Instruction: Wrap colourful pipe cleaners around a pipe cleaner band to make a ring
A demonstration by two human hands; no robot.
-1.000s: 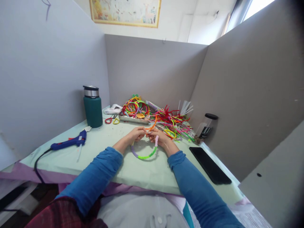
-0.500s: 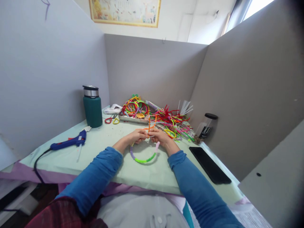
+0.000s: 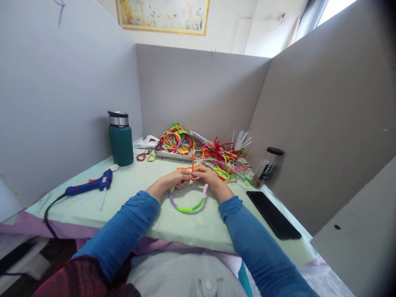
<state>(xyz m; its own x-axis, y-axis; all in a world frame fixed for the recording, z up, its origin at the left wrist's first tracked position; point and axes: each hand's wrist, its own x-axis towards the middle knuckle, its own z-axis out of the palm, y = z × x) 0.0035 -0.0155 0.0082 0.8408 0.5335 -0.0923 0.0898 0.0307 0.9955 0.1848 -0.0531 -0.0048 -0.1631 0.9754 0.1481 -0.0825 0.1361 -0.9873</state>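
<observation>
A hoop wound in coloured pipe cleaner, with purple, green and pink sections, hangs just above or rests on the cloth below my hands; I cannot tell which. My left hand is closed on the hoop's upper left part. Pinched at the hoop's top is an orange pipe cleaner, which my right hand grips with thumb and fingertips. One orange length stands upright and another sticks out to the left. The fingers hide where the orange strand meets the hoop.
Behind my hands a metal tray holds several coloured hoops, beside a heap of pipe cleaners. A blue glue gun and green bottle stand left. A black phone and clear jar are right. Grey partitions enclose the table.
The orange pipe cleaner's loose end has swung further left, and its upright part has shifted slightly left. Both hands stay close together in nearly the same place.
</observation>
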